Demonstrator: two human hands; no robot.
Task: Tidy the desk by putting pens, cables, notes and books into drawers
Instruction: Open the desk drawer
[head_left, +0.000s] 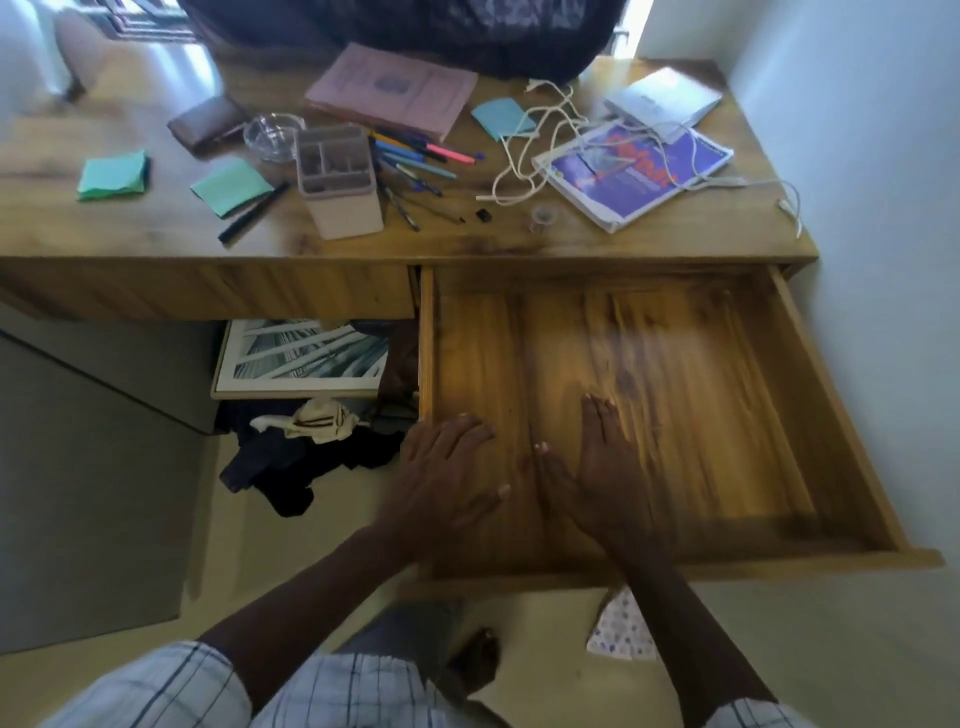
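A wide wooden drawer (727, 415) stands pulled out on the desk's right side, with nothing inside. My left hand (447, 478) hovers flat over its front left corner, fingers spread, holding nothing. My right hand (602, 467) is flat over the drawer floor, also holding nothing. On the desk lie several pens (415, 156) beside a beige pen holder (340, 182), a black marker (253, 212), green notes (113, 175), a pink book (389, 91), a purple magazine (631, 169), a white booklet (662, 101) and white cables (535, 140).
A glass ashtray (270, 136) and a brown wallet (205, 123) sit at the desk's back left. A framed picture (304, 358) and dark clothes (306, 457) lie on the floor under the desk. The wall runs close along the right.
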